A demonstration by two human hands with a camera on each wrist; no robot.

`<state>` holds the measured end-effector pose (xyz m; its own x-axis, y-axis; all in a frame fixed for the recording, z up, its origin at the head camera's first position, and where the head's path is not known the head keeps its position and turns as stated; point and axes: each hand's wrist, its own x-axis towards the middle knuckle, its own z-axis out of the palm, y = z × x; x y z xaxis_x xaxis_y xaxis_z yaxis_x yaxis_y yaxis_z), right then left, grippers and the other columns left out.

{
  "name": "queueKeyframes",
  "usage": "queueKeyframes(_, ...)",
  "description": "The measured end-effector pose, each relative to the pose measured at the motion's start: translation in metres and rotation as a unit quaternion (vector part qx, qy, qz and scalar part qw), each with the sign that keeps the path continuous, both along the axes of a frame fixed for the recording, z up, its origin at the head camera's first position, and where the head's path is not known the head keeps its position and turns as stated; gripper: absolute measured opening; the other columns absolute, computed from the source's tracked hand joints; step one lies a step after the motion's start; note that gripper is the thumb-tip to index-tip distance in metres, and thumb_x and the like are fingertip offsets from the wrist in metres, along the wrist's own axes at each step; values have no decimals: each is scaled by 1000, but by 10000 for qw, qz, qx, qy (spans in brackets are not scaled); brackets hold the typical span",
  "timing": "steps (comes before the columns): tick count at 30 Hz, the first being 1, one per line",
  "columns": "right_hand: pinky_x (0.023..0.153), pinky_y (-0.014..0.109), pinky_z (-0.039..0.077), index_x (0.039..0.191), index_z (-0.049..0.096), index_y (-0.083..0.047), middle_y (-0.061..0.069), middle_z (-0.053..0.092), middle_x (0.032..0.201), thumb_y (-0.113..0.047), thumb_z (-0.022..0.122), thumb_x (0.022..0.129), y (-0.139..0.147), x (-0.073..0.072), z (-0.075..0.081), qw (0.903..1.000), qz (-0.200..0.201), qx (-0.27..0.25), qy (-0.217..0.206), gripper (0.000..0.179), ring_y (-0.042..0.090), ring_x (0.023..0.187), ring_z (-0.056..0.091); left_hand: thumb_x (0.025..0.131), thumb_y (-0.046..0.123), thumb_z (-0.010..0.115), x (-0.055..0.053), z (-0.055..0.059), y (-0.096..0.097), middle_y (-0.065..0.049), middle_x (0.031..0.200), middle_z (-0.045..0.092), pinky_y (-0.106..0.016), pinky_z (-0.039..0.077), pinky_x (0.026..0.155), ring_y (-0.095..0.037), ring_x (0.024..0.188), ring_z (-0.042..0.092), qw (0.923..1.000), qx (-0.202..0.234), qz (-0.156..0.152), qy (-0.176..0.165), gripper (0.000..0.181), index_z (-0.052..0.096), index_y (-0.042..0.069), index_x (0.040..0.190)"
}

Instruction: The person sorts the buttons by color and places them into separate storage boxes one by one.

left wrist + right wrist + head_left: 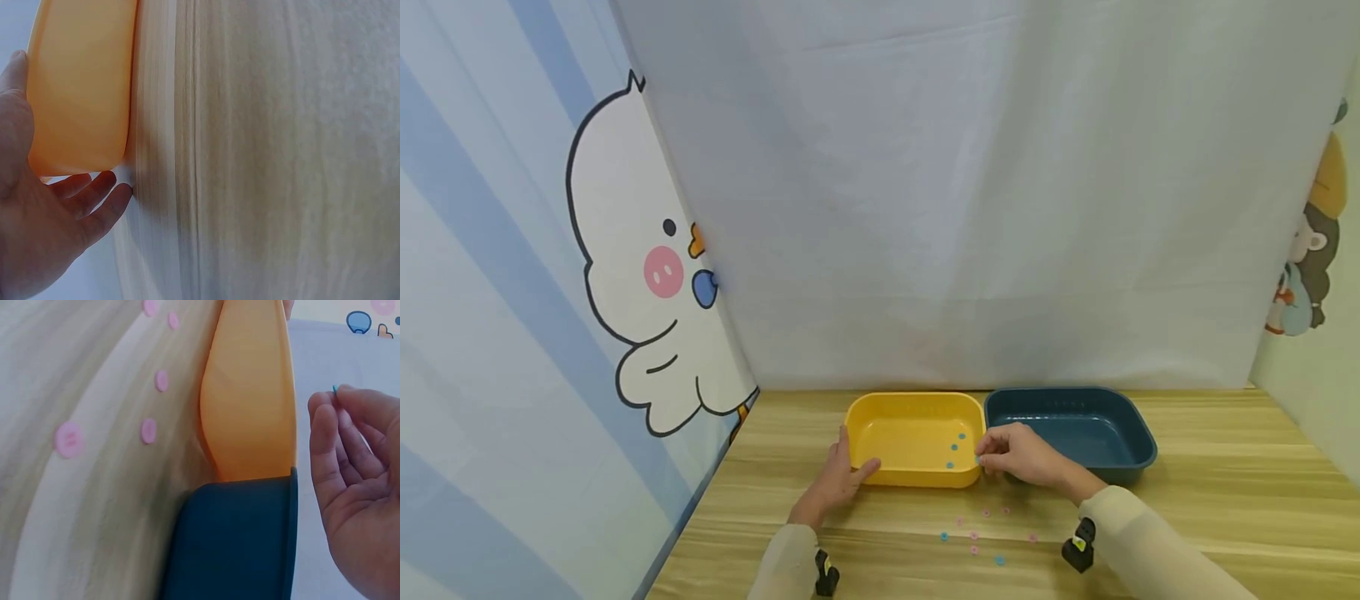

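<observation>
My left hand (841, 473) holds the near left corner of a yellow plastic basin (917, 477); the thumb lies at the front rim and the fingers go round the left end. Between thumb and forefinger, my right hand (1021, 454) pinches a small blue button (335, 389), seen edge-on in the right wrist view. That hand is above the place where the yellow basin meets a dark blue basin (1138, 454). Inside the yellow basin, toward its right side, lie three blue buttons, one of them a blue button (954, 447) in the middle.
In front of the basins, pink buttons (974, 536) are scattered on the wooden table (760, 500), with a blue button (944, 536) at left and another blue button (999, 561) nearer. A grey-white curtain (925, 208) hangs behind both basins.
</observation>
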<state>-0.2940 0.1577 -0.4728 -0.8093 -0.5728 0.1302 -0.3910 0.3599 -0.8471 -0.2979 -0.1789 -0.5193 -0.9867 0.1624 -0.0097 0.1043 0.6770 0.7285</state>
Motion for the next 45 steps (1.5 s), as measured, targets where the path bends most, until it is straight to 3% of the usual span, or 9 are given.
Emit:
queueKeyframes(3,63,45,52,99,65,1,14,65,84,-15,63,92,-4,-5,0,9999,-100,12,37,18,26,68,60,94,44,56,1,2,1,-35,145,17,-56,22,106,-47,133,26,10000,0,-3,-25,94,-3,-6,148)
queueKeyframes(9,69,47,52,102,65,2,12,64,86,-17,62,93,-11,-13,1,9997,-241,67,42,22,32,76,61,94,43,56,2,3,2,-35,145,17,-56,21,106,-47,132,26,9999,79,32,-123,94,-3,-5,149)
queueKeyframes(13,73,49,51,103,65,2,10,64,87,-16,61,93,-17,-16,4,9992,-380,79,-7,21,26,79,61,94,43,56,1,2,1,-35,145,16,-57,21,106,-47,133,25,9999,79,-3,-103,94,-4,-5,148)
queueKeyframes(16,70,50,50,104,66,1,9,64,87,-15,61,93,-22,-20,5,9989,-464,95,-28,20,27,79,60,94,43,56,0,1,1,-35,146,16,-56,21,106,-47,133,25,10000,32,-4,-80,94,-3,-5,149)
queueKeyframes(26,66,36,51,103,66,2,11,65,87,-12,61,93,-30,-33,1,9970,-681,355,-71,18,18,74,58,94,42,56,0,1,-1,-35,145,17,-56,21,106,-46,133,25,10000,26,-32,-81,93,-4,-5,149)
queueKeyframes(35,68,37,53,104,65,6,18,65,90,-7,60,92,-34,-37,1,9963,-768,262,-283,18,32,79,62,94,45,55,0,-2,-3,-35,146,17,-55,22,107,-45,133,26,9999,-14,-65,-80,94,-5,-4,149)
queueKeyframes(45,65,36,55,101,67,5,13,67,84,-3,62,91,-40,-47,-1,9870,-1470,166,-626,15,34,79,66,95,44,54,1,0,-1,-34,147,15,-54,21,107,-45,134,24,9999,3,-68,-143,93,-6,-2,149)
